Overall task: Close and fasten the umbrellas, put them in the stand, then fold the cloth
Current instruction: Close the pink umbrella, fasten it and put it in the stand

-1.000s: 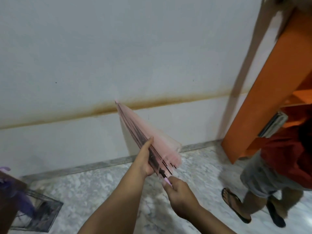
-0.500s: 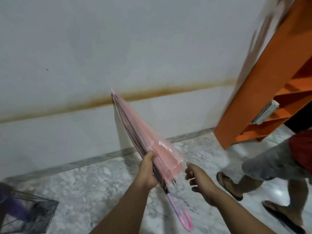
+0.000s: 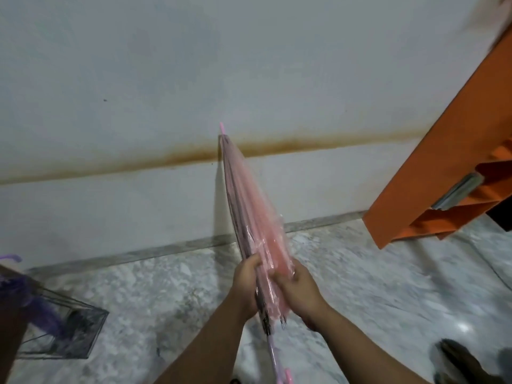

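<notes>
A pink translucent umbrella (image 3: pixel 249 206) is folded shut and points up toward the wall, its pink tip near the brown stain line. My left hand (image 3: pixel 246 284) grips the lower canopy from the left. My right hand (image 3: pixel 297 289) holds the gathered canopy from the right, fingers curled over the pink plastic. The pale shaft and pink hooked handle (image 3: pixel 285 376) hang below my hands. At the far left a wire umbrella stand (image 3: pixel 83 331) sits on the floor with a purple umbrella (image 3: pixel 33 303) leaning in it.
A white wall with a brown stain band rises ahead. An orange shelf unit (image 3: pixel 443 162) leans in at the right. Another person's sandalled foot (image 3: pixel 460 361) stands at the bottom right on the grey marble floor (image 3: pixel 388 286).
My right hand has moved from the handle up onto the canopy and now grips it beside my left hand. The umbrella has swung more upright. The other person has stepped away to the right.
</notes>
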